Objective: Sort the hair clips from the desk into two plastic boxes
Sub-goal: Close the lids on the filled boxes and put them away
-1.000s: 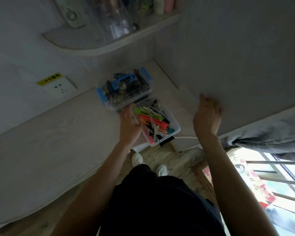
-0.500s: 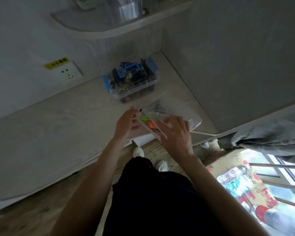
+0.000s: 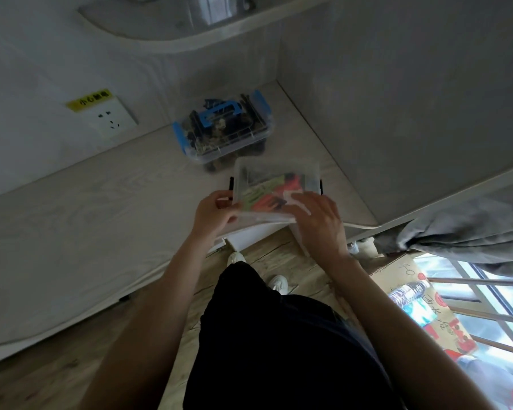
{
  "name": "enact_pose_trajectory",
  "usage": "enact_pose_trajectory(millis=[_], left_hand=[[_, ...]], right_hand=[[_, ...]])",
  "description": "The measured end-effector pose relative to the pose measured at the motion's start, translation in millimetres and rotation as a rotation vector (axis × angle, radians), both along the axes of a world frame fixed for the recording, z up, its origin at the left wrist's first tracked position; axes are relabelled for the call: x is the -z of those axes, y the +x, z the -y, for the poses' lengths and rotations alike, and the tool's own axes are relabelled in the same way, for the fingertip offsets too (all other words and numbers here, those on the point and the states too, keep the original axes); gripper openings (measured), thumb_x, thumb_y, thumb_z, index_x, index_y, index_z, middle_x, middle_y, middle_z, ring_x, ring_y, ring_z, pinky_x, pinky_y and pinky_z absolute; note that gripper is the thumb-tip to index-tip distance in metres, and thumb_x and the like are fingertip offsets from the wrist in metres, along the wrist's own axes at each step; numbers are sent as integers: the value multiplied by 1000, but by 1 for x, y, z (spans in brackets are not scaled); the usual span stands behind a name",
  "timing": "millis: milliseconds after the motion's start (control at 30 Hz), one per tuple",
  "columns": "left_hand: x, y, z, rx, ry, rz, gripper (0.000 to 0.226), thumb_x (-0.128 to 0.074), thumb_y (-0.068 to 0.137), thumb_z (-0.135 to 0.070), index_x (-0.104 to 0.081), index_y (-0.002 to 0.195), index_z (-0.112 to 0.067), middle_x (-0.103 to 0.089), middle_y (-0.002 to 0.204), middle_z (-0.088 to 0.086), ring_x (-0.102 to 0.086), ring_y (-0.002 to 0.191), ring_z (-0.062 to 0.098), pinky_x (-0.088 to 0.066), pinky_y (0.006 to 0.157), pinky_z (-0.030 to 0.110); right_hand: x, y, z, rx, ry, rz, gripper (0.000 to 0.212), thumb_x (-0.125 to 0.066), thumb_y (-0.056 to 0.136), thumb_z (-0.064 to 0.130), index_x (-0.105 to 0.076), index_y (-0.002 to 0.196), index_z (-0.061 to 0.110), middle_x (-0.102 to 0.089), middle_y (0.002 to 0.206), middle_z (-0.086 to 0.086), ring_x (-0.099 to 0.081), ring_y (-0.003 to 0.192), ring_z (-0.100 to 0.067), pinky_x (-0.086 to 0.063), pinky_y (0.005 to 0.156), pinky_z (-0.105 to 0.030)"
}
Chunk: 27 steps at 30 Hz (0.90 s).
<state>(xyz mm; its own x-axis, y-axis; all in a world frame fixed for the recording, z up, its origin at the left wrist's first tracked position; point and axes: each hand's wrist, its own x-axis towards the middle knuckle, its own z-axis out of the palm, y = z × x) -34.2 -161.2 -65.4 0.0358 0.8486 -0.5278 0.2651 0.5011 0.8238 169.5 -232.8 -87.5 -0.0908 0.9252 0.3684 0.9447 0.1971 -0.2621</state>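
Note:
Two clear plastic boxes stand on the pale wooden desk (image 3: pixel 101 208). The far box (image 3: pixel 224 128) has blue latches and a blue handle, its lid is on, and dark clips fill it. The near box (image 3: pixel 276 184) holds green, orange and red hair clips under a clear lid (image 3: pixel 279 170) lying flat on top. My left hand (image 3: pixel 215 213) grips the near box's left front corner. My right hand (image 3: pixel 314 217) presses on the lid's front right edge. No loose clips show on the desk.
A wall socket (image 3: pixel 110 118) with a yellow label sits on the back wall. A curved shelf (image 3: pixel 172 28) hangs above. A side panel (image 3: pixel 397 113) closes the desk's right end. Grey cloth (image 3: pixel 462 229), a cardboard box (image 3: pixel 427 303) and window bars are at the right.
My right hand came down from the side panel and brought the clear lid over the near box; it now lies flat on it. My left hand stayed at the box's left corner.

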Motion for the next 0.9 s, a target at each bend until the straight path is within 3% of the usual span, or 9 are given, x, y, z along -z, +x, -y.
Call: enact_pose_trajectory(millis=[167, 267, 400, 500, 533, 600, 667, 833, 900], left_hand=[[9, -6, 14, 6, 191, -265, 26, -69, 79, -38, -65, 96, -19, -66, 86, -3, -64, 80, 13, -54, 77, 34], [6, -5, 0, -54, 251, -350, 40, -66, 79, -47, -59, 106, -20, -60, 105, -1, -59, 89, 14, -48, 79, 29], [1, 10, -19, -122, -15, -108, 66, -75, 74, -32, -43, 130, -16, -53, 111, -2, -56, 100, 17, -46, 85, 30], [9, 16, -19, -194, -134, 92, 29, -76, 72, -12, -63, 98, -16, -67, 93, 4, -65, 97, 28, -54, 86, 40], [11, 17, -17, -200, -118, 79, 20, -75, 72, -10, -63, 86, -17, -69, 88, 5, -67, 95, 30, -55, 84, 40], [15, 16, -17, -189, -40, -11, 18, -76, 72, -15, -65, 87, -14, -71, 89, 7, -68, 90, 28, -55, 84, 42], [17, 17, -17, -126, 53, -177, 32, -75, 73, -26, -65, 99, -10, -71, 93, 7, -68, 85, 23, -55, 82, 40], [20, 34, -6, -49, 238, -508, 33, -61, 83, -36, -60, 99, -7, -64, 89, 10, -60, 77, 25, -47, 69, 31], [19, 40, -3, -75, 253, -560, 34, -57, 85, -32, -60, 109, -9, -61, 96, 13, -59, 79, 26, -44, 67, 29]], right_hand=[[-17, 7, -26, 29, -148, -263, 23, -51, 77, 12, -69, 91, 14, -69, 108, -6, -63, 100, -26, -50, 88, -42], [-27, 16, -44, 110, -199, -314, 27, -51, 85, 16, -65, 109, 10, -62, 117, -14, -56, 101, -35, -49, 89, -44], [-26, 20, -62, 194, -536, -73, 47, -46, 93, 40, -38, 138, 28, -21, 153, -10, -24, 132, -39, -32, 103, -54], [-16, 21, -64, 268, -651, -205, 49, -47, 92, 43, -32, 139, 38, -21, 152, -11, -26, 134, -38, -34, 103, -51], [-15, 21, -66, 274, -644, -309, 50, -50, 91, 40, -33, 138, 36, -32, 147, -13, -36, 127, -38, -40, 98, -44], [-15, 16, -69, 244, -613, -581, 50, -56, 89, 24, -38, 135, 26, -57, 118, -17, -58, 93, -33, -43, 69, -29], [-17, 10, -71, 262, -561, -690, 53, -59, 84, 13, -40, 132, 24, -58, 92, -16, -52, 64, -24, -36, 60, -27], [-15, -3, -61, 442, -424, -719, 63, -64, 82, 14, -33, 136, 24, -52, 129, -9, -48, 112, -26, -42, 83, -35], [-18, -9, -57, 482, -391, -666, 64, -64, 85, 17, -32, 140, 21, -51, 135, -5, -50, 117, -25, -44, 88, -35]])
